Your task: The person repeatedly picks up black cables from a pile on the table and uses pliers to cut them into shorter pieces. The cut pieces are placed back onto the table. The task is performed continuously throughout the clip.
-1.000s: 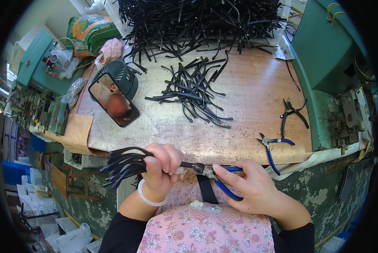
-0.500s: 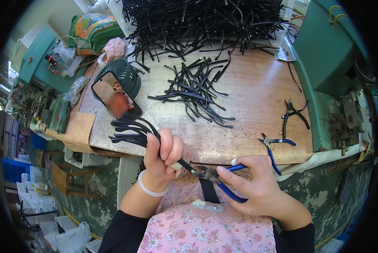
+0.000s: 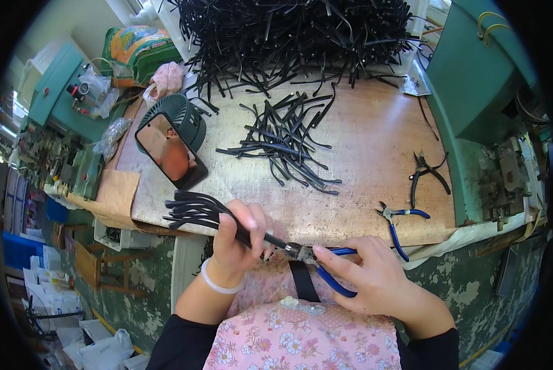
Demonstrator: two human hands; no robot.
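My left hand (image 3: 239,237) is closed around a bundle of black eyeglass temples (image 3: 193,206), whose curved ends fan out to the left. One temple (image 3: 273,240) sticks out of this hand to the right, its end at the jaws of blue-handled cutting pliers (image 3: 335,282). Those pliers are in my right hand (image 3: 378,271), its fingers around the handles. Whether the jaws are clamped on the temple's end is too small to tell. Beyond my hands, a loose pile of black temples (image 3: 288,139) lies on the wooden worktable (image 3: 363,185).
A large heap of temples (image 3: 301,37) fills the back. On the right lie blue-handled pliers (image 3: 392,222) and black-handled pliers (image 3: 419,176), beside a green machine (image 3: 474,80). A phone (image 3: 171,151) leans on a dark green fan (image 3: 190,123) at left; another green machine (image 3: 73,117) stands further left.
The bundle in my left hand has tilted and dropped slightly. The pliers' jaws have shifted a little, still at the temple's end, and their handles look slightly closer together.
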